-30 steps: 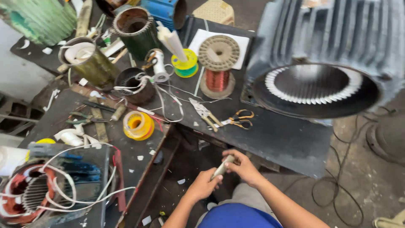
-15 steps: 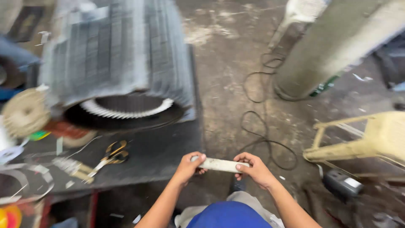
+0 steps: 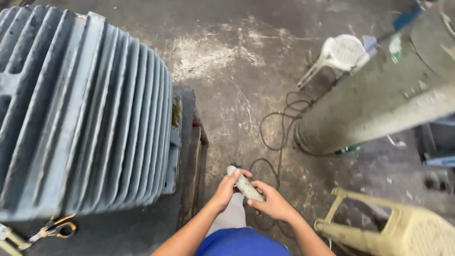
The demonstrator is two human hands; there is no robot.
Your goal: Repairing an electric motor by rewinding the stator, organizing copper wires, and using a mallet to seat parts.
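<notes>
pale strip (image 3: 244, 184), a short greyish folded piece, stiff-looking, sits between our two hands just below frame centre, held over the concrete floor (image 3: 227, 71) and clear of the bench. it runs from about 11 o'clock down to 5 o'clock.

left hand (image 3: 226, 188) wraps the upper end, fingers curled over the top and thumb under, a closed grip on the strip. right hand (image 3: 271, 204) pinches the lower end, thumb on top, fingers beneath, also closed on it. gripping both ends like this looks like it keeps the piece straight and lets us work or flatten it along its length; we judge that from the pose only. material we cannot tell for sure.

finned motor housing (image 3: 80, 114), big and grey-blue, fills 9 to 11 o'clock and rests on a dark bench (image 3: 187, 156), its weight keeping it put near the edge. orange-handled scissors (image 3: 54, 230) lie at 8 o'clock on the bench, within the left hand's reach.

black cable (image 3: 279, 128) loops on the floor at 1 o'clock from the strip, running toward the base of a thick grey column (image 3: 379, 99) at 2 o'clock. white plastic chair (image 3: 339, 54) lies tipped over at 1 o'clock, well apart. yellowish plastic stool (image 3: 388, 227) stands at 4 o'clock, near the right forearm.
</notes>
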